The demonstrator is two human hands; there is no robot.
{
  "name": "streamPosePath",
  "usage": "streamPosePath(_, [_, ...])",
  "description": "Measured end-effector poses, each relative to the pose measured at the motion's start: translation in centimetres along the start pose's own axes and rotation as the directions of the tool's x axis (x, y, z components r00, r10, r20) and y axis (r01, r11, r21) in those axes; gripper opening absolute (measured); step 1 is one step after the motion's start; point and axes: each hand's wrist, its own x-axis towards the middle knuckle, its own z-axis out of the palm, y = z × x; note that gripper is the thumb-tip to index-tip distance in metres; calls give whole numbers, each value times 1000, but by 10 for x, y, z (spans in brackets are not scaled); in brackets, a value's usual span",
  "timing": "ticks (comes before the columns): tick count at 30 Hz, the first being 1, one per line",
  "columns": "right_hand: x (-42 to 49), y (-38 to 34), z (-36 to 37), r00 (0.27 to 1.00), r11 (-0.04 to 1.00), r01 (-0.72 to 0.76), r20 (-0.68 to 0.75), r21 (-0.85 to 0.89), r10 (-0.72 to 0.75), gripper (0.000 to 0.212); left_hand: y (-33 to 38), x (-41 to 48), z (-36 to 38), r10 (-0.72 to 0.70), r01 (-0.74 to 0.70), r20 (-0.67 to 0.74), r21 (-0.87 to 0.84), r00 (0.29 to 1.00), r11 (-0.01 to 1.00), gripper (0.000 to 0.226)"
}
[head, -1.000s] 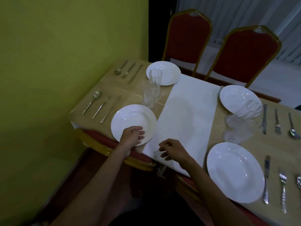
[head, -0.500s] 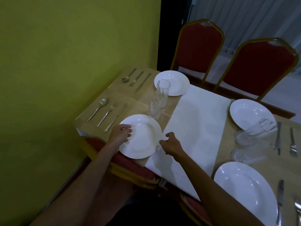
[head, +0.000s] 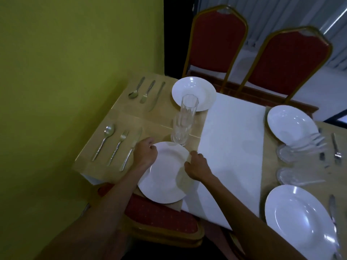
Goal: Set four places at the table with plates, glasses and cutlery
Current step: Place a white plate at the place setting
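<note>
The right hand is now joining the left hand in gripping the round white ceramic plate between them, likely straightening this place.

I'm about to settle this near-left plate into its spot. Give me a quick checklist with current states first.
1. Grip: the left hand and right hand hold opposite rims of the near-left plate: ok.
2. Support: its near rim lies right at the table edge, above the chair seat; overhang: cannot tell.
3. Clearance to the two tall glasses by its far rim: close, contact cannot tell.
4. Knife clear of the left hand: cannot tell.
5. Far-left plate, far-right plate and near-right plate laid: ok.
6. Right-side glasses upright: blurred, cannot tell.
</note>
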Motion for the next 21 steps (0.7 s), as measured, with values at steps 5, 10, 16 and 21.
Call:
streamPosePath(5, [1, -7, 15, 995, 997, -74, -72, 8, 74, 50, -13, 36, 3, 75, -97, 222, 91, 972, 991, 34])
streamPosePath(10, [-4, -19, 23, 976, 983, -178, -121, 43, 182, 48, -22, 48, 2, 106, -131, 298, 66, 949, 989, 39])
streamPosePath(16, [-10, -30, 32, 955, 968, -233, -166, 89, 245, 45, -27, 59, -1, 112, -137, 369, 42, 922, 990, 37])
streamPosePath(21, [12, -37, 17, 941, 962, -202, -237, 184, 243, 42, -14, 81, 4, 128, -150, 406, 23, 905, 988, 28])
